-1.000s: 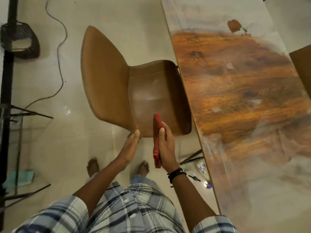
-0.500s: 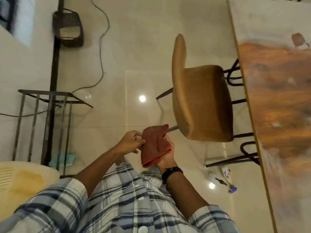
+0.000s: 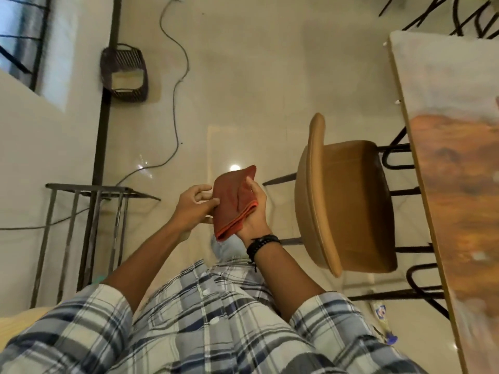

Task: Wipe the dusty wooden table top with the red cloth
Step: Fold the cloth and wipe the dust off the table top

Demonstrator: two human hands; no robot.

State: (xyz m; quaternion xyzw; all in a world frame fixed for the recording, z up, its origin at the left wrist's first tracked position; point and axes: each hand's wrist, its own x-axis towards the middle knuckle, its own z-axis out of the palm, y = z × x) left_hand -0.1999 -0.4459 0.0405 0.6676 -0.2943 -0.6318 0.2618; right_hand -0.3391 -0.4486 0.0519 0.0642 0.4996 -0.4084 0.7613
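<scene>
The folded red cloth [image 3: 233, 202] is held upright in front of my chest, over the floor. My right hand [image 3: 253, 211] grips its right side, with the thumb on the front and a black bracelet at the wrist. My left hand [image 3: 193, 207] pinches the cloth's left edge with thumb and fingers. The wooden table top [image 3: 456, 190] runs along the right edge of the view, brown in the middle and pale with dust at its near and far ends. Both hands are well to the left of the table.
A tan chair [image 3: 343, 220] on black legs stands between me and the table. A black metal rack [image 3: 86, 211] stands at the left, a dark basket [image 3: 124, 72] and a cable [image 3: 175, 103] lie on the tiled floor beyond. A small bottle [image 3: 380, 314] lies under the table edge.
My view has swung left, away from the table and chair. The cloth went from a narrow fold in my right hand to a wider fold held by both hands.
</scene>
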